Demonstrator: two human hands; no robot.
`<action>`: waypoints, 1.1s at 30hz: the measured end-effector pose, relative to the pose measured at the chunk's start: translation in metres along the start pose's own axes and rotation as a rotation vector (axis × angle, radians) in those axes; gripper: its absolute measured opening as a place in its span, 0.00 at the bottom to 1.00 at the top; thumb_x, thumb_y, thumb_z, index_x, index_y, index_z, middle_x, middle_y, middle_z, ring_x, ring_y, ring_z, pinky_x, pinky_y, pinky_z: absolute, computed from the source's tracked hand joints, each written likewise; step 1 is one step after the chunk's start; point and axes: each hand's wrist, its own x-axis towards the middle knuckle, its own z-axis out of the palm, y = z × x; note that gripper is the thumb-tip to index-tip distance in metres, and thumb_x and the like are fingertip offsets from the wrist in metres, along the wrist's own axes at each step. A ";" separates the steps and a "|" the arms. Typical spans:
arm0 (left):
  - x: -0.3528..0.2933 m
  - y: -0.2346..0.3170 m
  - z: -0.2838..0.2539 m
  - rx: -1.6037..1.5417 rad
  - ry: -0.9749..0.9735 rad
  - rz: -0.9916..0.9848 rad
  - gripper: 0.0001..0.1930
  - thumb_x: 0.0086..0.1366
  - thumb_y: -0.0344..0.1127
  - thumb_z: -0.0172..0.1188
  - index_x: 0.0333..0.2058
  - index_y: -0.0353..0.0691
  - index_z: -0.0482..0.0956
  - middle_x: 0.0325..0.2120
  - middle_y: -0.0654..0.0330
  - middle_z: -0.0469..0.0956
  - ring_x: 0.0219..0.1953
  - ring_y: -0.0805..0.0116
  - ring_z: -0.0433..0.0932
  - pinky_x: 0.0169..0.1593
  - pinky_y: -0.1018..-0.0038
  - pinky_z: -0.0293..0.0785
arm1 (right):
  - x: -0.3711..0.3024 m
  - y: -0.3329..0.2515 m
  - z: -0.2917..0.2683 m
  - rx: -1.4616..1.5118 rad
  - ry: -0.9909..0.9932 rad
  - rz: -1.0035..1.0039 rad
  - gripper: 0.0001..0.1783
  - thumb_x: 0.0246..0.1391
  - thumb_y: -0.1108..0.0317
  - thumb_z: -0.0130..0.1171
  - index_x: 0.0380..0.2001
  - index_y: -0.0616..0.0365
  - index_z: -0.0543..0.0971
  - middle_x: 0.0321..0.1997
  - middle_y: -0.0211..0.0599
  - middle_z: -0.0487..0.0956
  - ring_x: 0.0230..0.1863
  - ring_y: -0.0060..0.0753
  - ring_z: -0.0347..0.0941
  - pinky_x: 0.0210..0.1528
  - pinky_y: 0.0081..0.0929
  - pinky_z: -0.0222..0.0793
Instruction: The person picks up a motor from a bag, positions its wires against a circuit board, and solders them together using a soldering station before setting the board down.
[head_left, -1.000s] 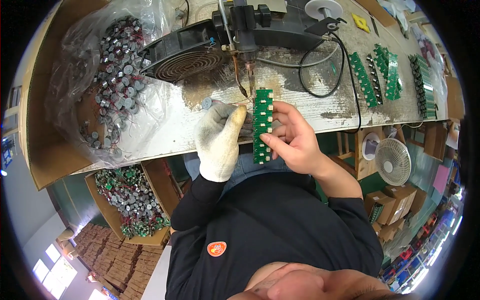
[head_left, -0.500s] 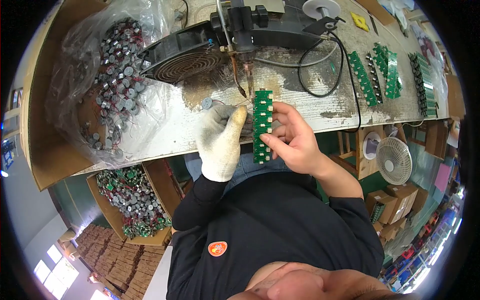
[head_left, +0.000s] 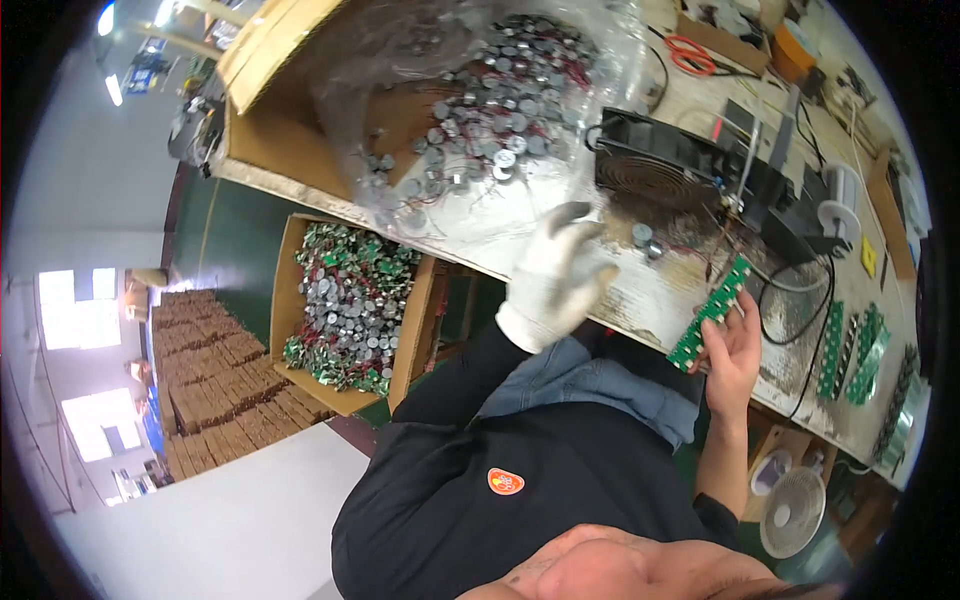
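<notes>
My left hand [head_left: 555, 275], in a white glove with greyed fingertips, is over the table edge with its fingers apart and nothing in it. Beyond it a heap of small silver motors [head_left: 520, 115] with red wires lies in a clear plastic bag [head_left: 400, 70]. My bare right hand [head_left: 735, 350] grips a green circuit board strip [head_left: 710, 312] with pale connectors, tilted, thumb on its face. The strip's far end is close to the soldering iron [head_left: 735, 205] on its stand. Two loose motors [head_left: 642, 235] lie between my hands, in front of the black fan [head_left: 660, 180].
A cardboard box [head_left: 270, 150] holds the bag. Below the table, another box [head_left: 282, 300] contains motors and boards. At right are a white spool [head_left: 840, 215], a black cable [head_left: 800, 340], more green strips [head_left: 868, 355] and a white fan [head_left: 795, 510]. Red-handled scissors [head_left: 690, 55] lie at the back.
The view has turned left. My left hand has moved away from the board strip towards the motor heap, and its fingers have spread. My right hand still holds the strip, now tilted.
</notes>
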 end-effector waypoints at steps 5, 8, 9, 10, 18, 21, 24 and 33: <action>0.008 -0.043 -0.058 0.300 0.414 -0.204 0.10 0.54 0.29 0.66 0.35 0.34 0.79 0.29 0.58 0.79 0.27 0.73 0.75 0.33 0.78 0.72 | 0.002 0.003 0.001 -0.049 -0.028 -0.042 0.36 0.53 0.81 0.56 0.62 0.68 0.52 0.49 0.46 0.71 0.29 0.18 0.70 0.18 0.13 0.68; 0.019 -0.055 -0.088 0.463 0.494 -0.263 0.09 0.53 0.28 0.64 0.34 0.34 0.81 0.30 0.56 0.81 0.32 0.66 0.79 0.40 0.74 0.73 | 0.005 0.001 0.003 -0.050 -0.040 -0.030 0.36 0.53 0.81 0.56 0.62 0.67 0.52 0.49 0.46 0.72 0.29 0.18 0.70 0.18 0.13 0.69; 0.021 -0.060 -0.097 0.534 0.450 -0.263 0.11 0.53 0.29 0.64 0.36 0.34 0.80 0.33 0.54 0.81 0.35 0.62 0.80 0.42 0.73 0.74 | 0.005 0.002 0.003 -0.052 -0.039 -0.034 0.36 0.53 0.81 0.56 0.62 0.67 0.52 0.49 0.46 0.72 0.29 0.18 0.70 0.18 0.13 0.69; 0.026 -0.061 -0.103 0.580 0.377 -0.290 0.12 0.53 0.30 0.64 0.38 0.35 0.80 0.35 0.53 0.80 0.37 0.60 0.79 0.43 0.72 0.74 | 0.005 0.003 0.003 -0.044 -0.036 -0.042 0.35 0.53 0.81 0.55 0.62 0.67 0.53 0.49 0.46 0.72 0.30 0.18 0.70 0.18 0.13 0.69; 0.052 -0.072 -0.107 0.597 -0.046 -0.311 0.20 0.55 0.35 0.63 0.47 0.38 0.76 0.37 0.48 0.80 0.39 0.53 0.80 0.42 0.66 0.75 | 0.004 0.004 0.001 -0.051 -0.036 -0.047 0.35 0.54 0.81 0.55 0.62 0.67 0.52 0.49 0.47 0.72 0.30 0.19 0.70 0.18 0.13 0.69; 0.047 -0.076 -0.112 0.625 -0.041 -0.181 0.15 0.56 0.36 0.63 0.42 0.39 0.79 0.35 0.50 0.80 0.36 0.53 0.80 0.39 0.66 0.75 | 0.003 0.002 0.003 -0.043 -0.039 -0.046 0.36 0.54 0.82 0.54 0.63 0.67 0.52 0.50 0.47 0.71 0.30 0.19 0.70 0.18 0.13 0.69; 0.038 -0.067 -0.115 0.605 0.008 -0.130 0.08 0.57 0.34 0.61 0.36 0.41 0.80 0.30 0.53 0.78 0.33 0.52 0.78 0.37 0.65 0.74 | 0.003 0.001 0.003 -0.024 -0.059 -0.035 0.35 0.54 0.83 0.54 0.63 0.66 0.51 0.50 0.47 0.71 0.30 0.20 0.71 0.19 0.14 0.70; 0.014 -0.038 -0.090 0.172 0.045 -0.300 0.07 0.59 0.27 0.61 0.37 0.32 0.80 0.27 0.54 0.79 0.26 0.67 0.78 0.32 0.76 0.72 | 0.002 -0.002 0.003 0.009 -0.074 -0.021 0.34 0.54 0.82 0.53 0.62 0.65 0.53 0.51 0.44 0.71 0.31 0.19 0.72 0.20 0.12 0.68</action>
